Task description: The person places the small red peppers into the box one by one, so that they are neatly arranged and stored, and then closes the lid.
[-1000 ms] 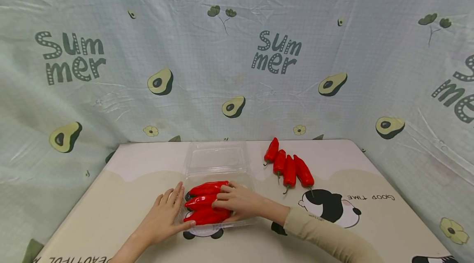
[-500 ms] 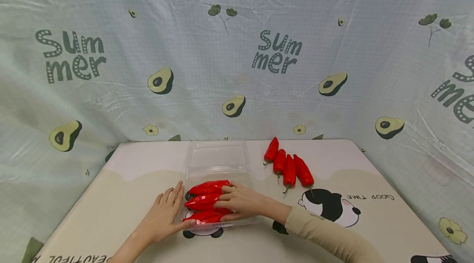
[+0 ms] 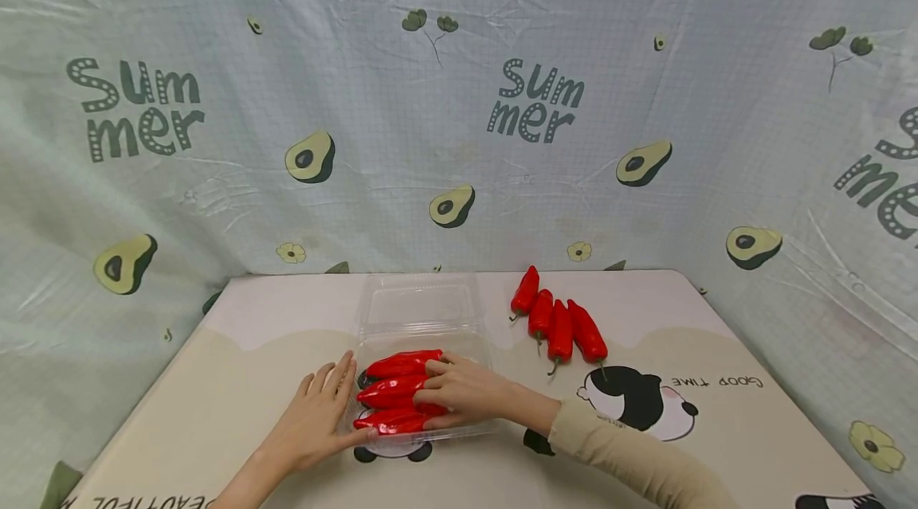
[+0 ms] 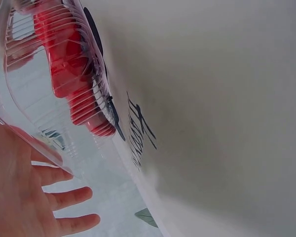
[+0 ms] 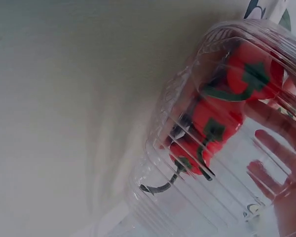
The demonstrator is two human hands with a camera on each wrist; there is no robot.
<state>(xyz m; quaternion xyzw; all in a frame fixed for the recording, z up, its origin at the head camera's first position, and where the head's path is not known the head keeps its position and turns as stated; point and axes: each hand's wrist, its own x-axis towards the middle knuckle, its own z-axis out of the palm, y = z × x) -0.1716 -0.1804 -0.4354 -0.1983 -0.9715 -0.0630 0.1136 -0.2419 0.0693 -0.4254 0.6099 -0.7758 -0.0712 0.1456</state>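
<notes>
Three red chili peppers lie side by side in a clear plastic clamshell box [image 3: 469, 348]: a front pepper [image 3: 390, 420], a middle pepper [image 3: 390, 392] and a back pepper [image 3: 402, 364]. My right hand [image 3: 466, 391] reaches in over their right ends and pinches the front pepper between thumb and fingers. In the right wrist view, green stems [image 5: 214, 129] show through the ribbed wall. My left hand [image 3: 315, 417] rests along the box's left side, fingers spread and straight. Its thumb lies over the front left rim, by the front pepper's tip.
The box's lid [image 3: 421, 303] lies folded back behind it. Several more red chili peppers [image 3: 561, 330] lie on the table [image 3: 287, 366] to the back right. A printed curtain [image 3: 358, 111] hangs behind and at both sides.
The front pepper has shifted slightly left and turned a little under my right hand, which has barely moved. The left hand stays in place.
</notes>
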